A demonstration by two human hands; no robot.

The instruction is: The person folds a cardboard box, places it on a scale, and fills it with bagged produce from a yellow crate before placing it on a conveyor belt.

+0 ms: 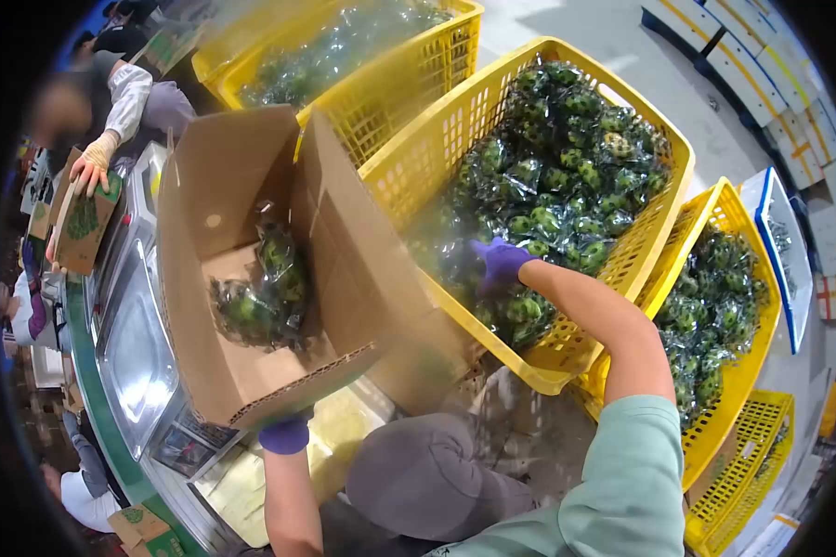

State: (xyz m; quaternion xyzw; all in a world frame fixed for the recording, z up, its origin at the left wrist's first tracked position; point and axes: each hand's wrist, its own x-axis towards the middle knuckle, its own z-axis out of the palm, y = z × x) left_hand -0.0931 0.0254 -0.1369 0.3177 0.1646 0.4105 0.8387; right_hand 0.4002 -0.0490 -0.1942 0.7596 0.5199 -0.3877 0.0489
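An open cardboard box (344, 232) stands tilted in front of me, with a few plastic-wrapped green items (283, 274) at its bottom. My left hand (286, 434), in a purple glove, is at the box's near lower edge; its fingers are hidden beneath the box. In a purple glove too, my right hand (502, 262) reaches into a yellow crate (650, 158) full of wrapped dark green items (567, 167). Its fingers are bent at the wrapped items, and I cannot make out whether they grip one.
More yellow crates (757, 357) with wrapped items stand at the right and the top. A metal machine (137, 325) is at the left, where a co-worker's gloved hand (93, 162) touches a small printed box (85, 227). White boxes (734, 65) are stacked top right.
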